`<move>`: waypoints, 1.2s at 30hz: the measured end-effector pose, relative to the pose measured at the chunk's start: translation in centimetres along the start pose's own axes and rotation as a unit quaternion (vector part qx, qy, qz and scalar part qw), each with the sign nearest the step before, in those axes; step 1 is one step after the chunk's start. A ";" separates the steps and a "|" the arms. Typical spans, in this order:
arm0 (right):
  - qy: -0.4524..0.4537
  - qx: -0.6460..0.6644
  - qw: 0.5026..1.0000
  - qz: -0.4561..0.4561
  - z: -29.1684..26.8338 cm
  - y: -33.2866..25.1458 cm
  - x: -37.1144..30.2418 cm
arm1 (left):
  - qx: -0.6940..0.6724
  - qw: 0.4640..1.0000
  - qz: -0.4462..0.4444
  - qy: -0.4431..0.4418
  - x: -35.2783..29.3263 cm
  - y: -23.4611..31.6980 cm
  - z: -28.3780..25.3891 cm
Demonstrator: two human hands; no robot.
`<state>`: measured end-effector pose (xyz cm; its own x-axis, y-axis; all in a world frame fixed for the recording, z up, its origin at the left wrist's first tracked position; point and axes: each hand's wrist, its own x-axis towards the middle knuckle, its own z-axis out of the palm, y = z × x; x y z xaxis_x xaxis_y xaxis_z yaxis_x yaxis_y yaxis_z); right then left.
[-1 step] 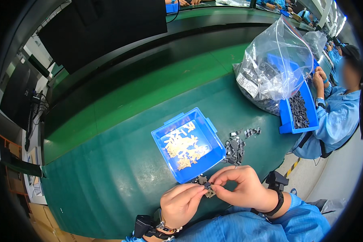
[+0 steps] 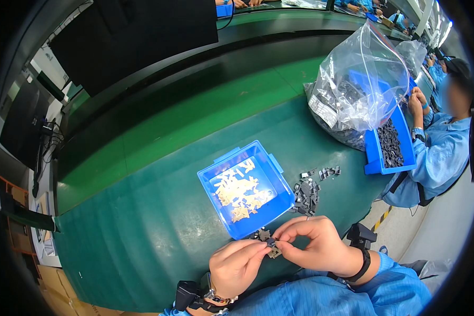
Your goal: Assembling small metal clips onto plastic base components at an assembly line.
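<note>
Left hand (image 2: 236, 267) and right hand (image 2: 315, 243) meet over the near edge of the green surface (image 2: 142, 221), fingers of both pinched together on one small dark part (image 2: 272, 245); its exact shape is too small to make out, possibly two pieces mated. Just beyond the fingers sits a blue bin (image 2: 246, 188) of pale yellow pieces. To their right, beside the bin, lies a loose pile of dark parts (image 2: 306, 192). Farther right, well apart, a clear plastic bag (image 2: 359, 87).
</note>
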<state>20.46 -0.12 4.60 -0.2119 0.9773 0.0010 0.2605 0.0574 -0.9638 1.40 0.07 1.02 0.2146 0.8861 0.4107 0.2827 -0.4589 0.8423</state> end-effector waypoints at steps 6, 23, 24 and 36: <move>0.000 -0.004 1.000 -0.008 -0.1 0.0 0.0 | 0.015 1.000 -0.020 -0.010 0.0 0.4 -0.1; -0.025 0.181 0.980 0.072 0.0 1.7 -0.2 | -0.040 0.999 0.002 -0.022 -0.3 -0.3 -0.2; -0.035 0.236 0.969 0.070 0.1 2.0 -0.2 | -0.046 0.999 0.006 -0.022 -0.3 -0.2 -0.2; -0.088 0.415 0.898 0.118 0.1 2.2 -0.3 | -0.357 0.913 -0.181 -0.083 -1.1 -1.1 -0.3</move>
<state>21.02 -0.35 2.44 -0.4069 0.8910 -0.2014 -0.4592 -0.3901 -0.7981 0.57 -0.41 -0.27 0.3841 0.9219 0.0510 -0.3042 0.0741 0.9497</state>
